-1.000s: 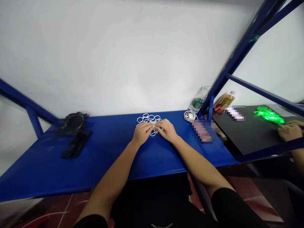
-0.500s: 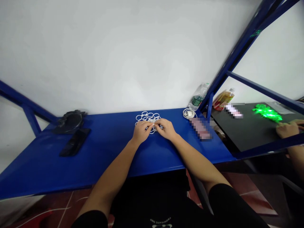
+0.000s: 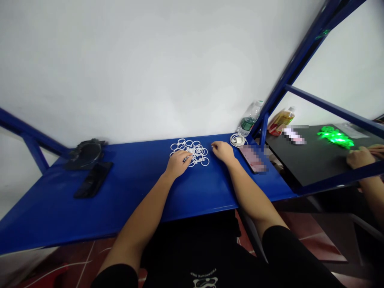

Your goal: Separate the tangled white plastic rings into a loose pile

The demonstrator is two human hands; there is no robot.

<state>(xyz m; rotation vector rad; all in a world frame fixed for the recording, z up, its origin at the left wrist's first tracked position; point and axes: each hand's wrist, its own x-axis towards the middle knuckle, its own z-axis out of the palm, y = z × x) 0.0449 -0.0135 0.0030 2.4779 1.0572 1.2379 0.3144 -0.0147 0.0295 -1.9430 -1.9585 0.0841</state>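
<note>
A cluster of thin white rings, joined by small pieces, lies on the blue table. My left hand rests at the near left side of the cluster, its thumb and fingers closed on a white ring at its edge. The fingertips partly cover that spot. To the right of the rings, apart from them, my right hand is low over the table with its fingers curled together. Whatever it may hold is hidden or too small to make out.
A coiled white cable with charger, a water bottle and a blurred-out phone are at the right. Dark objects lie left. Beyond the blue frame, another person's hand is near glowing green lights.
My right hand has come away from my left and moved right, off the rings. My left hand has stayed at the cluster, and more of the rings now show.
</note>
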